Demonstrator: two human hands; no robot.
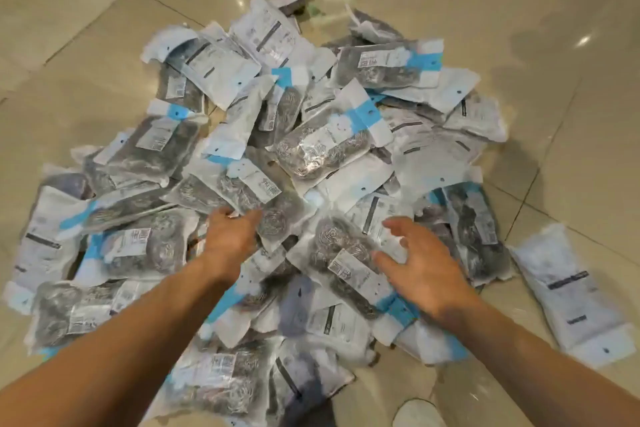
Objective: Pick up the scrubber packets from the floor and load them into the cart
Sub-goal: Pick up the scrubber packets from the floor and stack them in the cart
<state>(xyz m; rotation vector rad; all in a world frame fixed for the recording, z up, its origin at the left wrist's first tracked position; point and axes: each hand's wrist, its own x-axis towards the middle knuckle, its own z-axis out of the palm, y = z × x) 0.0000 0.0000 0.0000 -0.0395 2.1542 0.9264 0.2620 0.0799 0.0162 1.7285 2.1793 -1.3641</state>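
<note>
Packets: a big loose pile of scrubber packets (311,156) lies on the tiled floor (519,28), heaped and overlapping, most with a dark steel scrubber showing through clear plastic, a white card and a blue band.
Stray packet: 1 packet (571,291) lies flat on the floor just beside the pile's right edge, apart from the heap.
Left hand: the left hand (230,236) reaches into the near middle of the pile, its fingers curled over the edge of a packet (242,199) and gripping it; how firm the hold is cannot be told.
Right hand: the right hand (420,270) is spread, fingers relaxed and apart, hovering over or just touching a packet (341,253) at the near right of the pile; it holds nothing.
Cart: not in view, so what it holds cannot be told.
Other: a pale rounded shape (417,412) at the bottom edge, likely a shoe tip.
Progress: judging by the size of the heap, the task looks early; dozens of packets remain on the floor.
Step in hand: probably gathering 1 or 2 packets from the near side before carrying them off.
Left to do: lift, carry, load, and repeat many times, the stray packet included.
</note>
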